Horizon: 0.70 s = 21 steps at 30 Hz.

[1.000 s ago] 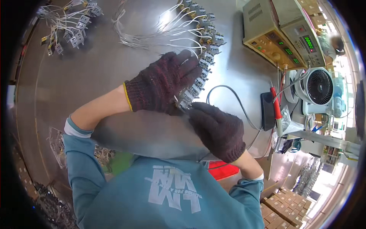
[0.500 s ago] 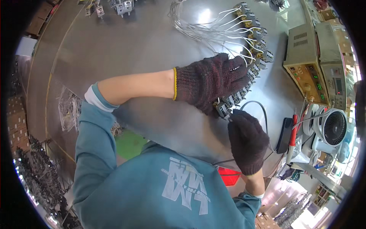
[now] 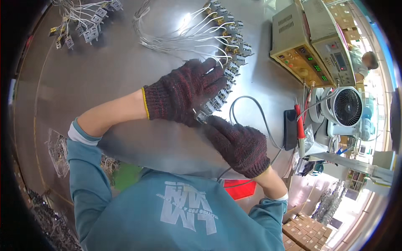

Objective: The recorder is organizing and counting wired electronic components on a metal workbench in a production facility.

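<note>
Both gloved hands, left hand and right hand, are pinching a small grey metal connector at the near end of the white-wired row on the steel table.

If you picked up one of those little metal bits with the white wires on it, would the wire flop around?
Probably yes. The white wires lie in loose curves on the metal table, so they look bendy. The small connectors look light but hard, likely dangling. The gloved left hand covers several.
</note>
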{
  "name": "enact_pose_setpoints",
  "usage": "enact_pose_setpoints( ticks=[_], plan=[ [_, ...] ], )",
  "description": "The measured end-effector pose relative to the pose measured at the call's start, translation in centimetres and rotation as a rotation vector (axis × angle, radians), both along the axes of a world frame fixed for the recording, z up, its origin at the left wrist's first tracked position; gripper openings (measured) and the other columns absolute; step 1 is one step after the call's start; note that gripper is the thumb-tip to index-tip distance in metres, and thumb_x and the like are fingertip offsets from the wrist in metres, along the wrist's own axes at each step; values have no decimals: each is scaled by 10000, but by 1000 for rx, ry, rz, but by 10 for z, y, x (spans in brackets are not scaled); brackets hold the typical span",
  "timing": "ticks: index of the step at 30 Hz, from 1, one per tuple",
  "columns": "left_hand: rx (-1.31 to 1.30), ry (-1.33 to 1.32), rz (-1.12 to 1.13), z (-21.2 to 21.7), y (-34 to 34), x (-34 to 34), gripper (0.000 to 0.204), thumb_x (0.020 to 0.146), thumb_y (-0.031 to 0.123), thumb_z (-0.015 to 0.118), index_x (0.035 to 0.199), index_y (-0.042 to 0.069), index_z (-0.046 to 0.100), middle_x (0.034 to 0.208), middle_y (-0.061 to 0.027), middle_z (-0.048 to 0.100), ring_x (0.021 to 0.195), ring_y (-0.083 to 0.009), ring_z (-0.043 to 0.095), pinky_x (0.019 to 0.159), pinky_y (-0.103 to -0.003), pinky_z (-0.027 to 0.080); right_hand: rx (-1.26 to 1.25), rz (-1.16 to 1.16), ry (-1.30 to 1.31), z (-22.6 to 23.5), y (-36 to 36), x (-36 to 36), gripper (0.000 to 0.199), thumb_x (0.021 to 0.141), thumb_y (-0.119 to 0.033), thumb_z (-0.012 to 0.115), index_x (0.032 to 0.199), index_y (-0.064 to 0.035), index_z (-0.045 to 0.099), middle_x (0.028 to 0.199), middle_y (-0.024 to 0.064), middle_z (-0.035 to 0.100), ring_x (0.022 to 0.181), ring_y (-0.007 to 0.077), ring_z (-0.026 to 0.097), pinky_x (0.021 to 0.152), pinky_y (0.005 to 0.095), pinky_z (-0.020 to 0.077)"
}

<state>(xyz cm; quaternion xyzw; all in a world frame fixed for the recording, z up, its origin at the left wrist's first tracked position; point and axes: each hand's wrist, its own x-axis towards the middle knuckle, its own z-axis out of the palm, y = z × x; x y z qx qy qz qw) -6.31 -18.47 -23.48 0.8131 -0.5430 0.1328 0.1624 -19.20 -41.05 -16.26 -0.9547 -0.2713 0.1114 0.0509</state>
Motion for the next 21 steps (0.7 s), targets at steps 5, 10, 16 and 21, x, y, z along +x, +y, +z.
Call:
enact_pose_setpoints(
  ticks=[5, 10, 16, 21],
  plan=[
    [-2, 23, 0, 4, -5, 2, 1061, 674, 609, 820, 1480, -26, 552, 1537, -238, 496, 1399, -434, 465, 1128, -551, 413, -36, 29, -22, -2, -8, 1, 440, 900, -225, 693, 1337, -244, 738, 1390, 7, 697, 806, 230, 724, 611, 380, 564],
    [-28, -27, -8, -2, -2, 6, 1077, 744, 693, 704, 1528, -17, 501, 1546, -228, 477, 1382, -415, 459, 1141, -531, 379, 124, 63, -112, 16, -4, 8, 365, 886, -126, 766, 1247, -177, 778, 1250, 58, 765, 835, 278, 766, 677, 390, 611],
    [-70, 135, -101, 7, 24, 48, 1182, 772, 809, 671, 1673, 112, 359, 1719, -198, 365, 1631, -389, 231, 1328, -561, 135, 502, -248, -192, 50, -35, 7, 288, 854, 56, 804, 1125, -38, 775, 1130, 167, 799, 956, 298, 797, 838, 353, 621],
    [156, 47, 514, -31, 50, 96, 1321, 767, 805, 713, 1658, -72, 285, 1604, -366, 425, 1466, -466, 465, 1231, -573, 339, 529, -335, -269, 7, -94, 39, 209, 903, -50, 817, 1105, -81, 776, 1104, 177, 791, 980, 339, 787, 846, 393, 624]
  ],
)
